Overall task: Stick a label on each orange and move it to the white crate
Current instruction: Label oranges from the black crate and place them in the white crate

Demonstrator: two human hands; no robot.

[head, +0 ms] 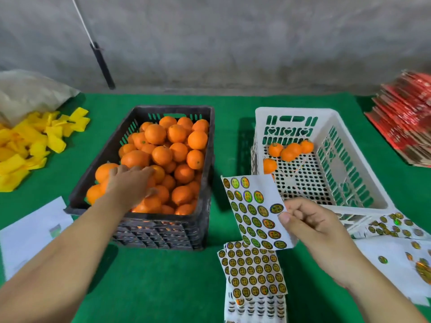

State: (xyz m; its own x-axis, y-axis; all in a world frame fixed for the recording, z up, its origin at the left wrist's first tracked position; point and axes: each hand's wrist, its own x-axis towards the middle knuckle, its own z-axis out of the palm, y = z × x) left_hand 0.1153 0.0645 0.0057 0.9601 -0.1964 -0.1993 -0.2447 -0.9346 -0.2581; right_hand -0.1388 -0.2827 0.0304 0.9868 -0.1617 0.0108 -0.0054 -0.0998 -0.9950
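A black crate (102, 157) left of centre is heaped with oranges (163, 145). My left hand (129, 184) reaches into its near left part and lies over an orange there, fingers spread and curled down onto it. To the right stands the white crate (345, 141) with several oranges (288, 149) at its far left. My right hand (310, 221) holds a sheet of round gold labels (253, 210) upright in front of the white crate. One label (276, 208) sticks out at the sheet's right edge, just above my thumb.
More label sheets (253, 273) lie stacked on the green table cover (163, 283) at the front. Used sheets (396, 250) lie at the right. Yellow pieces (30, 143) and a grey sack (28, 92) are at the left, red cartons (405, 117) at the far right, white paper (30, 231) at the near left.
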